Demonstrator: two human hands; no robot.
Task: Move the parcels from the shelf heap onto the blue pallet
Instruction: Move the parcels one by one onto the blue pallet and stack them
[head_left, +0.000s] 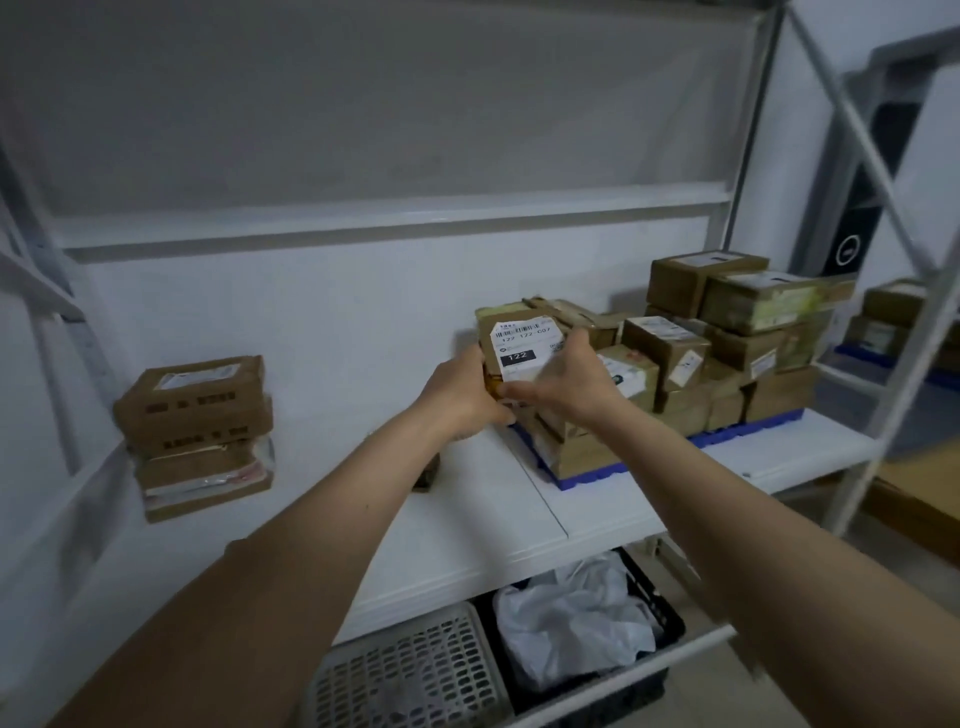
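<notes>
Two bare forearms, no sleeves visible — left hand (462, 389) and right hand (569, 379) ungloved, no rings, watch or wristbands on either wrist.

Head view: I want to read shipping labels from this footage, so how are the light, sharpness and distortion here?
Head view: dim, flat, bluish light with soft shadows; wide-angle bending bows the shelf frame at the edges; only the label on the held parcel, gripped by left hand and right hand, shows a readable 122; the other pallet labels are too blurred.
</notes>
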